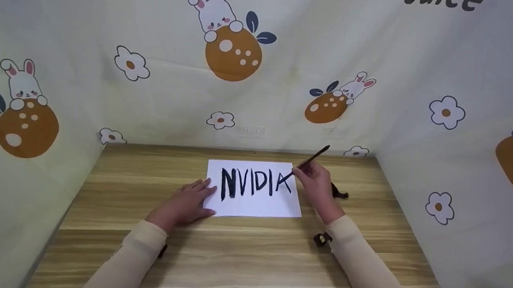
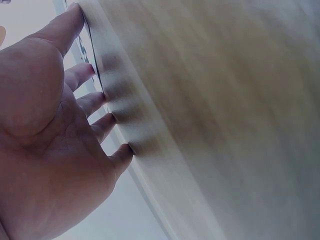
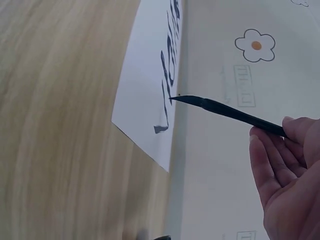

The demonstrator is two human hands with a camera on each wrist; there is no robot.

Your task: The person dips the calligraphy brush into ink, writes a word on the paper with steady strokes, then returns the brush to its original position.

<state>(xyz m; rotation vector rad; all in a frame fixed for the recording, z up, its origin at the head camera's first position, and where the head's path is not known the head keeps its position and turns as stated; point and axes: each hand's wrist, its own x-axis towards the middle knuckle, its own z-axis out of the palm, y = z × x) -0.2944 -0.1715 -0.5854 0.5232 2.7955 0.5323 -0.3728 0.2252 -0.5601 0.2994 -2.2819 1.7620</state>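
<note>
A white sheet of paper [image 1: 252,209] lies on the wooden table with "NVIDIA" in thick black strokes across it. My right hand [image 1: 316,184] pinches a slim dark brush [image 1: 314,155] between thumb and fingers, its handle slanting up to the right. In the right wrist view the pointed tip of the brush [image 3: 220,108] meets the last letter, the A, though firm contact is hard to judge. On the paper's left edge rests my left hand [image 1: 189,202], fingers spread. The left wrist view shows the fingertips of this left hand [image 2: 55,120] down along that edge.
Just right of the right hand lies a small black object [image 1: 339,192], partly hidden. Another black item [image 1: 322,239] sits by the right cuff. Printed cloth [image 1: 160,101] with rabbits and flowers encloses the table [image 1: 238,269] at the back and both sides.
</note>
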